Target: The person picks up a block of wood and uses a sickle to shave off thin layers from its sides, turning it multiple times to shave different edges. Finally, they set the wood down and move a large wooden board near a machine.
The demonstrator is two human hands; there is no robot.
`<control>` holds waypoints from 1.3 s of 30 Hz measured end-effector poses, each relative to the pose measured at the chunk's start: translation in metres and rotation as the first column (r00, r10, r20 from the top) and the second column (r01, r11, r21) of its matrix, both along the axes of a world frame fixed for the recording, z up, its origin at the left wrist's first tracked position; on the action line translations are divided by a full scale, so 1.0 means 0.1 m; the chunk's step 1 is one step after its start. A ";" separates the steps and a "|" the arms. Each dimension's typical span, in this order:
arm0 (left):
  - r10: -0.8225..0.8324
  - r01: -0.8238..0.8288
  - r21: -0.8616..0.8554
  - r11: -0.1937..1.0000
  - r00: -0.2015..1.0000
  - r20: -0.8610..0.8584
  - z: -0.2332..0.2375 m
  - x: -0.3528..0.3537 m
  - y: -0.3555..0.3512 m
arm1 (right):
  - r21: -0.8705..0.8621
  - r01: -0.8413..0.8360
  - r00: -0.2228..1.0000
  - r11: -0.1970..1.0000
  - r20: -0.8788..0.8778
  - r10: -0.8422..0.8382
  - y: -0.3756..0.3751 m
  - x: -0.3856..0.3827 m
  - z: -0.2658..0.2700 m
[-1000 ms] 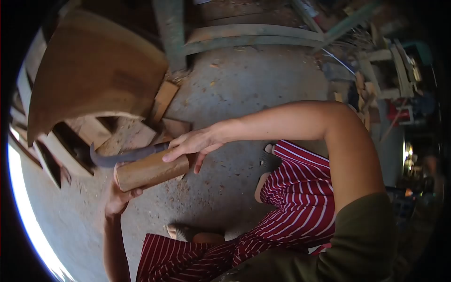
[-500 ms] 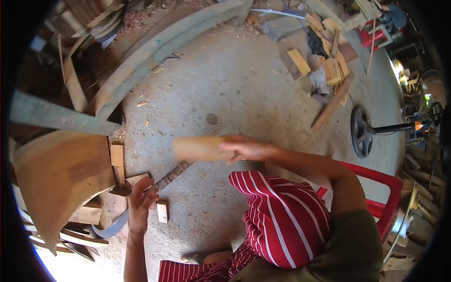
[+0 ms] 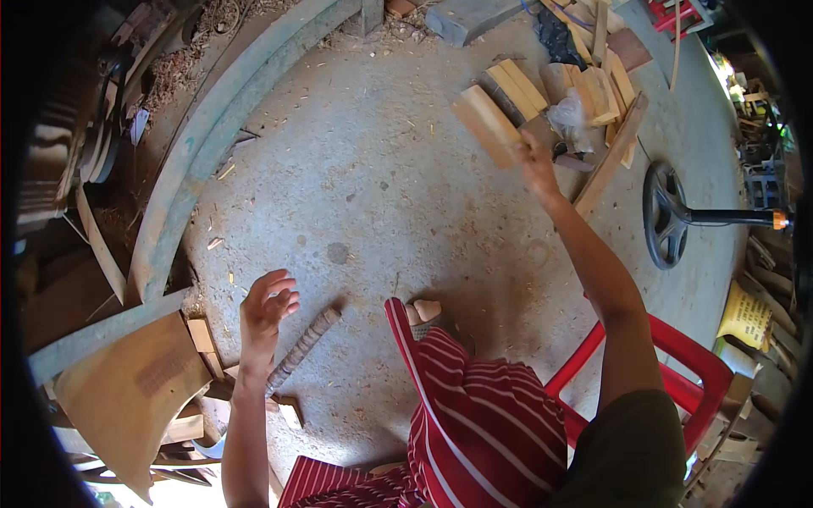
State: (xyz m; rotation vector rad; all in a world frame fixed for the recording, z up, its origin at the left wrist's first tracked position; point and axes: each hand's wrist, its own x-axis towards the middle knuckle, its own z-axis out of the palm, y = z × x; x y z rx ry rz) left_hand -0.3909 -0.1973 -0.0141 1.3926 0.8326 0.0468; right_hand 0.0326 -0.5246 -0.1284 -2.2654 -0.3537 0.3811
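Note:
At the far end of my outstretched arm, my right hand [image 3: 539, 165] grips one end of a flat, light-brown wooden block [image 3: 485, 125]. The block hangs close to a pile of wooden pieces [image 3: 517, 89] and overlaps its near side in this view. My left hand [image 3: 269, 309] is raised at the left with loosely curled, parted fingers and nothing in them. Just right of that wrist slants a dark, rough-surfaced rod [image 3: 303, 351], its lower end partly hidden by my forearm. A small wood block [image 3: 290, 412] lies by the rod's lower end.
A curved wooden frame [image 3: 182, 169] arcs across the left. A broad curved brown panel [image 3: 140, 381] stands at lower left. On the right are a red plastic chair [image 3: 690, 356] and a black round stand base [image 3: 663, 216]. A long plank [image 3: 614, 157] lies beside the pile.
My right hand has carried the wooden block from in front of me out to the pile at upper right. My left hand has lifted slightly away from the rod. The view has shifted.

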 end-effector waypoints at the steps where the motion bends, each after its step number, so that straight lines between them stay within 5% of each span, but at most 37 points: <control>1: 0.001 -0.001 0.005 1.000 1.000 -0.001 -0.02 0.11 0.04 | 0.005 -0.001 1.000 1.000 -0.001 0.001 -0.02 0.08 -0.06; 3: -0.147 0.146 0.098 0.984 0.989 0.006 -0.07 0.31 0.13 | -0.098 0.198 0.825 0.975 0.554 -0.112 -0.05 0.20 -0.14; 7: -0.206 0.203 0.136 0.970 0.978 0.012 -0.13 0.61 0.24 | -0.081 0.262 0.759 0.962 0.633 -0.153 -0.15 0.64 -0.08; 12: -0.247 0.248 0.185 0.951 0.969 -0.030 -0.28 0.81 0.36 | -0.258 0.192 0.759 0.947 0.650 0.023 -0.04 1.05 -0.04; 16: -0.275 0.277 0.172 0.945 0.961 -0.039 -0.45 0.92 0.40 | -0.402 0.100 0.866 0.910 0.485 0.119 0.15 1.15 0.11; 18: -0.286 0.292 0.183 0.939 0.956 -0.062 -0.49 1.00 0.38 | -0.309 0.167 0.982 0.936 -0.034 -0.186 0.02 1.42 0.25; 19: -0.299 0.310 0.194 0.930 0.950 -0.086 -0.50 1.04 0.35 | -0.314 0.162 0.983 0.936 -0.037 -0.182 -0.05 1.53 0.22; 21: -0.339 0.364 0.256 0.896 0.931 -0.136 -0.49 1.15 0.31 | -0.628 0.374 0.842 0.683 0.538 0.034 -0.13 1.64 0.17; 22: -0.360 0.379 0.280 0.882 0.925 -0.119 -0.52 1.18 0.30 | -0.633 0.372 0.846 0.679 0.533 0.033 -0.13 1.64 0.14; 24: -0.384 0.396 0.298 0.869 0.918 -0.102 -0.57 1.25 0.28 | -0.714 0.526 0.843 0.461 0.508 -0.176 -0.14 1.63 0.11; 28: -0.386 0.388 0.325 0.863 0.920 -0.073 -0.61 1.40 0.21 | -0.644 0.566 0.767 0.514 0.641 -0.042 -0.37 1.74 -0.25; 35: -0.439 0.435 0.288 0.853 0.897 -0.053 -0.77 1.50 0.00 | -0.527 0.577 0.768 0.624 0.611 -0.193 -0.27 1.49 -0.03; 37: -0.453 0.439 0.302 0.846 0.891 -0.029 -0.77 1.50 -0.07 | -0.425 0.451 0.744 0.785 0.664 -0.069 -0.31 1.35 -0.10; 39: -0.494 0.468 0.342 0.815 0.869 -0.012 -0.70 1.52 -0.12 | -0.418 0.390 0.736 0.821 0.677 -0.005 -0.36 1.19 -0.07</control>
